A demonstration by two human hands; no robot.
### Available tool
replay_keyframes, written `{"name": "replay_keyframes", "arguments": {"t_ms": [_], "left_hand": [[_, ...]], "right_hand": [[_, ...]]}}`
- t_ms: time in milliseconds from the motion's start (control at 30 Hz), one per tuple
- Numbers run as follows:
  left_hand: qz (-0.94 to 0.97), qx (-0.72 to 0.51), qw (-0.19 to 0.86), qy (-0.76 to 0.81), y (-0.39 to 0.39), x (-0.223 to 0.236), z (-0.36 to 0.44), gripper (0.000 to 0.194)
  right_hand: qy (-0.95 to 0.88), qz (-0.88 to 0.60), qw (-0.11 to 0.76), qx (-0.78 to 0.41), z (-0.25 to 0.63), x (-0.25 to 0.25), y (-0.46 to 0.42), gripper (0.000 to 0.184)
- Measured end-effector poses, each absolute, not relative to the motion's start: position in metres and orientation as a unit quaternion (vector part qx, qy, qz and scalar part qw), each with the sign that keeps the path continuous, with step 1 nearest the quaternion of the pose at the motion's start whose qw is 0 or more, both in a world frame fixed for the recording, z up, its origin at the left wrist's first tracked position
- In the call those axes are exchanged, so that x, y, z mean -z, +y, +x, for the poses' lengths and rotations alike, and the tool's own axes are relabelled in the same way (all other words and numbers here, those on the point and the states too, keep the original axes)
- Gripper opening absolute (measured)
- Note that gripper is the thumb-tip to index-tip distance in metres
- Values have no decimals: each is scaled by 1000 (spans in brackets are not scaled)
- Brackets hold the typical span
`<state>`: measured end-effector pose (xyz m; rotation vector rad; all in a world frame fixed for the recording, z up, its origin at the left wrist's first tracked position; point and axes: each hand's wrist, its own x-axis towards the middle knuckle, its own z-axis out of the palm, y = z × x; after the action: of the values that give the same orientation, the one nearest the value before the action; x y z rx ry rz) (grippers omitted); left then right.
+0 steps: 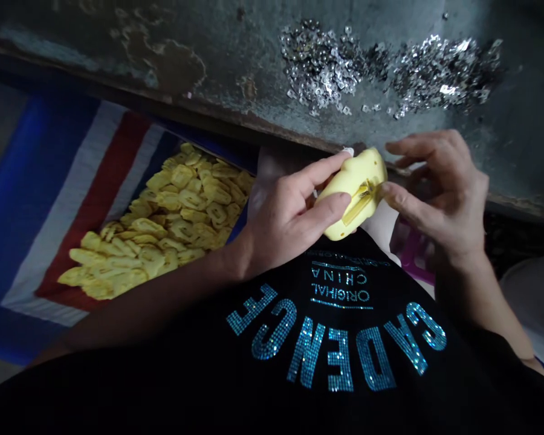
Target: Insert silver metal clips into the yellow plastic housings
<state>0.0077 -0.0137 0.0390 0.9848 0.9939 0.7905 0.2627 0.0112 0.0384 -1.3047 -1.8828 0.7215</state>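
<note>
My left hand (294,211) is closed round a pale yellow plastic shell (356,196), rounded, with a long slot and small holes at its ends. The thumb presses on the near face and the fingers go behind it. Inside the slot sits a small shiny metal piece (366,188). A bit of white wrapping (348,151) shows at a left fingertip. Right of the shell is my right hand (448,199), its thumb tip at the shell's edge and its curled fingers apart from the thumb. Nothing shows between them.
A worn metal bench (236,54) runs across the top, with loose small metal clips (326,66) heaped on it. At the left, many yellow shells (163,223) lie on striped cloth (95,199) in a blue container (27,157). Something pink (414,254) is below my right hand.
</note>
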Motion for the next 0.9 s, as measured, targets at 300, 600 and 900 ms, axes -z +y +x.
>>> {"name": "replay_keyframes", "arguments": {"t_ms": [300,600,900], "left_hand": [[530,-342,628,455,-21,-44,16,73],[689,-314,521,393,-13,-46,27,68],[747,-300,520,286,-9,-31,19,97]], "right_hand": [[-709,-499,338,-365,262,-33,18,43],[-685,-485,432,-331,260,9,-4,49],[-627,-523,554,-162,262,42,-16,65]]}}
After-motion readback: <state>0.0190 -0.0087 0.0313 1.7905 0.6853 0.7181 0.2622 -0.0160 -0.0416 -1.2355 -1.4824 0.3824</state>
